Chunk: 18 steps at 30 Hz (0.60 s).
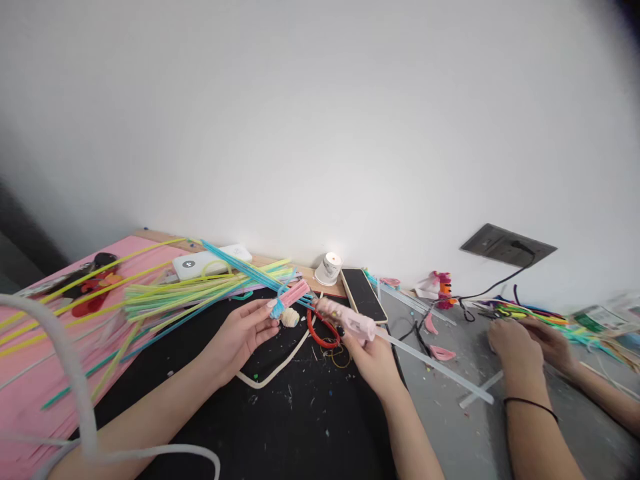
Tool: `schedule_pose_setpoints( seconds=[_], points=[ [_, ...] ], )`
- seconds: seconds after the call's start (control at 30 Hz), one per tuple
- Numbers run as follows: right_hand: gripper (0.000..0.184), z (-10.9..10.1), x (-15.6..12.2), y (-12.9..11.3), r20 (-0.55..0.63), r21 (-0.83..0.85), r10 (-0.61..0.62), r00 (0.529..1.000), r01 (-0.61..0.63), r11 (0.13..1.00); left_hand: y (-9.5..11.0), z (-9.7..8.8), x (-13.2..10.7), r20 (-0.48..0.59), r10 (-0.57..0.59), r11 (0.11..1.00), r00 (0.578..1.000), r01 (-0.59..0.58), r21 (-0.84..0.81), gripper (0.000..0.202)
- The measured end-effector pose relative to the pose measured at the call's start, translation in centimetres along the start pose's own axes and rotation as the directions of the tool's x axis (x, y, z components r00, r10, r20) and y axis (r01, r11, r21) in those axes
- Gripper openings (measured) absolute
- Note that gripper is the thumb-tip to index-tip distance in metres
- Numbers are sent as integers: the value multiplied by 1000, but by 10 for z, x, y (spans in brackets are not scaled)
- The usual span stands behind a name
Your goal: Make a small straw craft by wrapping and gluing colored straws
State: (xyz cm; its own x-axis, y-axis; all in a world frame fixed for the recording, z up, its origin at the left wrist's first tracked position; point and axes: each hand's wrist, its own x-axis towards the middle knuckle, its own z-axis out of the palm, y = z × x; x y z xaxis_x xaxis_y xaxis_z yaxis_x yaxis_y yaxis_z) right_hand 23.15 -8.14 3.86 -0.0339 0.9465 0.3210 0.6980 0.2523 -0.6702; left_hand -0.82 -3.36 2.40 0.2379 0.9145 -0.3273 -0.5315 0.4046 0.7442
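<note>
Between the thumb and fingers of my left hand [253,327] is a small pink and blue pipe-cleaner piece [291,295]. My right hand [373,360] is wrapped round a pale pink hot glue gun [353,321], and a long translucent glue stick [440,365] sticks out of its back. The gun's nozzle points left at the pipe-cleaner piece; whether they touch I cannot tell. Just below them lie red-handled scissors [325,332] and a cream fuzzy lump [289,317] on a black mat [300,413].
Bundles of pastel pipe cleaners [170,300] spread over pink sheets [30,413] at left. A white device [213,261], a paper cup [329,268] and a phone [364,295] stand or lie along the wall. At right, a co-worker's hands [517,350] work near a wall socket [507,247] with a black cord.
</note>
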Motion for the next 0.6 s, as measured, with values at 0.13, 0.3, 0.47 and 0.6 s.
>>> schedule_pose_setpoints(
  seconds=[0.13,0.3,0.47,0.6],
  points=[
    [25,-21,5,7,-206,-171,114,972,-150,974,0,0,2,-22,213,968,977,-208,138,31],
    [39,-53,5,35,-272,-217,179,946,-241,946,-2,0,3,-20,273,932,962,-260,252,41],
    [42,-76,-4,52,-350,-426,589,728,-684,593,-4,-1,2,13,281,907,960,-270,324,41],
    [43,-78,-11,65,-360,-480,690,627,-759,439,-5,-2,3,35,301,872,953,-290,395,39]
  ],
)
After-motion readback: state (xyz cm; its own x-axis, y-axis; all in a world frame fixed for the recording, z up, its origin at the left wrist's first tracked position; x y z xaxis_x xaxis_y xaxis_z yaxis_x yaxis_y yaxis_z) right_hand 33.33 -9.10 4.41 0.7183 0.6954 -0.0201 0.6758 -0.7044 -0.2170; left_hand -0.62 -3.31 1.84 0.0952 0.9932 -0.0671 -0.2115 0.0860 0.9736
